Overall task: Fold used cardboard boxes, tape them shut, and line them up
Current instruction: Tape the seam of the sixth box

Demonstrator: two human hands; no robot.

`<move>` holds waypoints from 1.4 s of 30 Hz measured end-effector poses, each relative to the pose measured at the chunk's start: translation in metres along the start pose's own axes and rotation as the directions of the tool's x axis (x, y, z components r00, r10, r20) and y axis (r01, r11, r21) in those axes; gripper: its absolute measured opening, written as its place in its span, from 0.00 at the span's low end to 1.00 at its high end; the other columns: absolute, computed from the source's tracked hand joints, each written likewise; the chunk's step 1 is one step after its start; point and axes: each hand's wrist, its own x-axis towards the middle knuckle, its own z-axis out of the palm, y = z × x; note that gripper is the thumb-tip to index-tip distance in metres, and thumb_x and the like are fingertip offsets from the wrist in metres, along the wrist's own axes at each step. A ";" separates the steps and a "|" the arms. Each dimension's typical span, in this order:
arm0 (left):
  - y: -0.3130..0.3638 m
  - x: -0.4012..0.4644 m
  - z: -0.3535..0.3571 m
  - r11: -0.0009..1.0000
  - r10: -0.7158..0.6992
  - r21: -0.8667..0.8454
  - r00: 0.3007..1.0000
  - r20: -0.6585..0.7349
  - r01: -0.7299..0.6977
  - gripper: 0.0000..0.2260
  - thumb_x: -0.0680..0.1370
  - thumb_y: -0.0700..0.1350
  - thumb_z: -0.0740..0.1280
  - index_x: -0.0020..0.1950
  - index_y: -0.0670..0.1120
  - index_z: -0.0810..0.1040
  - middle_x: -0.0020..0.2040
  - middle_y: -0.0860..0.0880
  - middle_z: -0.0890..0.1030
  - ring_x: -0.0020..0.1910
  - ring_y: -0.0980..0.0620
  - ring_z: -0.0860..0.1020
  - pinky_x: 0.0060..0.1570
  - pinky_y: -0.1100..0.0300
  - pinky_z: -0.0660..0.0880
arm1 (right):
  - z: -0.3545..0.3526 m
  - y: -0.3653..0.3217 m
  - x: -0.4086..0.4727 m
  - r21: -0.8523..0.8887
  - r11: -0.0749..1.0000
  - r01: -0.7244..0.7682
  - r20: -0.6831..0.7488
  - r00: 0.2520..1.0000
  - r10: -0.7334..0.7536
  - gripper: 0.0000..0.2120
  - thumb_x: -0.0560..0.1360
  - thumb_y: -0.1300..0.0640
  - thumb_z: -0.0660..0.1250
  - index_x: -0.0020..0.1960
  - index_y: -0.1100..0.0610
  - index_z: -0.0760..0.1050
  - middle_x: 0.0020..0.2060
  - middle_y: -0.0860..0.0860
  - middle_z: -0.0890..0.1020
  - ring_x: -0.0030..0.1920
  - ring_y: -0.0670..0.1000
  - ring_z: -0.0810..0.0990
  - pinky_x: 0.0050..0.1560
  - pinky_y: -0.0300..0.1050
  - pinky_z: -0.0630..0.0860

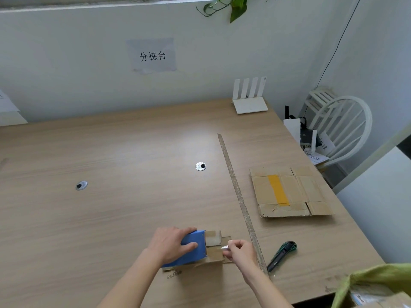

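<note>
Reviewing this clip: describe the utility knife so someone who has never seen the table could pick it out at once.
On the wooden table, find the long strip of tape running front to back. The utility knife lies just right of the strip's near end, nearer than the flattened cardboard box. It is the only dark, slim tool there, black with green trim, and no hand touches it.

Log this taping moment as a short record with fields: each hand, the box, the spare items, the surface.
left hand: left hand grips the blue tape dispenser
right hand: right hand pinches the clear tape end
box: small brown cardboard box under the dispenser
spare: flattened cardboard box with yellow tape, lying to the right
tool: green and black utility knife, untouched
surface: wooden table
</note>
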 end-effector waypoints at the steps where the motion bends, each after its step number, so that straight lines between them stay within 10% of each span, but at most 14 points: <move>1: 0.000 0.001 0.000 1.000 0.000 0.007 1.000 -0.001 0.000 0.25 0.79 0.67 0.54 0.75 0.64 0.64 0.54 0.53 0.82 0.48 0.50 0.79 0.39 0.55 0.69 | 0.001 -0.001 0.000 -0.010 1.000 -0.003 -0.007 1.000 0.002 0.04 0.78 0.60 0.68 0.47 0.59 0.81 0.39 0.52 0.87 0.37 0.47 0.87 0.51 0.51 0.84; 13: -0.002 -0.005 0.005 1.000 0.022 -0.012 0.998 -0.063 -0.023 0.24 0.79 0.67 0.55 0.74 0.63 0.67 0.49 0.54 0.82 0.40 0.54 0.72 0.32 0.59 0.63 | 0.007 0.033 0.035 -0.189 0.981 -0.038 0.059 0.997 0.050 0.05 0.60 0.42 0.75 0.34 0.40 0.85 0.35 0.44 0.87 0.47 0.56 0.86 0.52 0.56 0.83; 16: -0.005 -0.007 0.007 0.999 0.023 -0.036 0.996 -0.081 -0.026 0.24 0.79 0.67 0.55 0.74 0.63 0.68 0.45 0.55 0.81 0.38 0.55 0.72 0.34 0.59 0.65 | 0.002 0.030 0.034 -0.323 0.946 0.007 0.094 0.995 0.024 0.24 0.59 0.32 0.73 0.49 0.44 0.86 0.49 0.47 0.87 0.56 0.56 0.84 0.59 0.54 0.80; 19: -0.008 -0.006 0.008 0.999 0.020 -0.037 0.996 -0.090 -0.023 0.24 0.78 0.68 0.55 0.73 0.64 0.68 0.47 0.55 0.82 0.38 0.55 0.72 0.37 0.58 0.68 | -0.005 0.018 0.013 -0.525 0.847 0.084 0.054 0.996 -0.066 0.38 0.72 0.40 0.74 0.77 0.49 0.65 0.74 0.51 0.72 0.73 0.54 0.70 0.71 0.49 0.67; 22: -0.010 -0.004 0.008 0.998 0.025 -0.048 0.996 -0.084 -0.029 0.24 0.78 0.68 0.56 0.73 0.64 0.68 0.47 0.55 0.82 0.39 0.55 0.73 0.40 0.56 0.71 | -0.009 0.001 -0.001 -0.583 0.661 0.472 0.265 0.880 -0.395 0.38 0.76 0.48 0.70 0.81 0.48 0.55 0.80 0.44 0.58 0.79 0.46 0.57 0.77 0.42 0.56; 26: -0.007 0.000 0.004 0.997 0.070 -0.025 0.993 -0.097 -0.073 0.24 0.78 0.67 0.57 0.72 0.63 0.70 0.52 0.54 0.84 0.47 0.52 0.79 0.39 0.55 0.67 | 0.015 -0.014 -0.006 -0.611 0.163 0.775 0.686 0.621 -0.379 0.54 0.70 0.38 0.72 0.83 0.49 0.42 0.80 0.39 0.45 0.80 0.41 0.42 0.79 0.42 0.40; 34: -0.019 -0.004 0.001 0.994 0.103 0.042 0.992 -0.075 -0.100 0.24 0.78 0.67 0.56 0.73 0.63 0.69 0.49 0.52 0.83 0.42 0.51 0.77 0.33 0.58 0.63 | 0.032 0.005 0.009 -0.653 -0.020 0.757 0.704 0.596 -0.386 0.42 0.72 0.29 0.55 0.74 0.57 0.65 0.71 0.50 0.75 0.71 0.49 0.74 0.77 0.50 0.53; 42: -0.088 -0.035 0.000 0.998 -0.008 0.068 0.999 -0.035 0.011 0.23 0.77 0.68 0.56 0.71 0.66 0.69 0.46 0.53 0.82 0.40 0.52 0.74 0.32 0.59 0.62 | 0.030 0.010 0.007 -0.702 0.007 0.712 0.659 0.654 -0.371 0.43 0.77 0.28 0.47 0.79 0.59 0.59 0.71 0.52 0.76 0.73 0.50 0.65 0.75 0.48 0.48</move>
